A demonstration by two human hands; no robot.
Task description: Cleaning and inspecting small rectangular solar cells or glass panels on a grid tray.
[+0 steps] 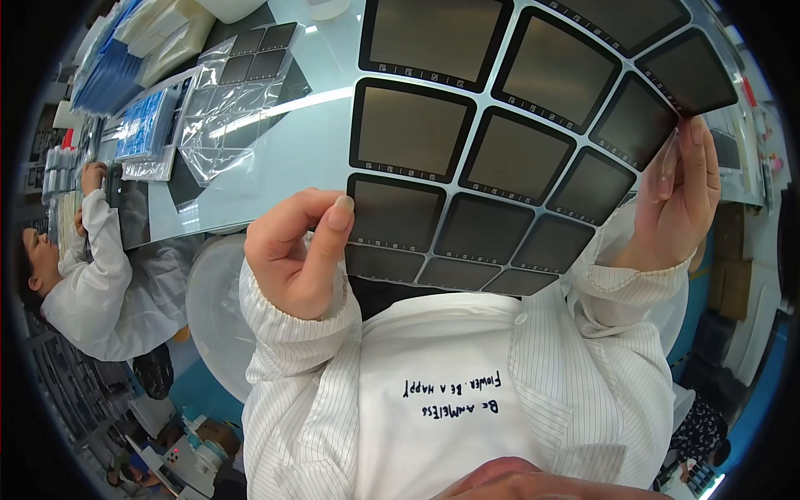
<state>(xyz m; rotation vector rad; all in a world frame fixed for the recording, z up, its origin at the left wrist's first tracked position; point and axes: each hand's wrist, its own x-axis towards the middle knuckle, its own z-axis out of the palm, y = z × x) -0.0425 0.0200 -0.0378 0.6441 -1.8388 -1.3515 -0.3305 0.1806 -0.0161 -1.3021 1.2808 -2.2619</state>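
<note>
I hold up a large sheet of dark rectangular panels, set in rows and parted by clear strips. Each panel has a black border with a row of small icons along one edge. My left hand pinches the sheet's left edge between thumb and fingers. At the opposite edge my right hand grips it near a corner, its fingers partly behind the sheet. The sheet is tilted and bends slightly, above the table and in front of my chest.
On the glass-topped table lie a clear plastic bag with dark panels, blue packs and stacked blue and yellowish sheets. A co-worker in a white coat sits at the left. A translucent round tub stands beside my left arm.
</note>
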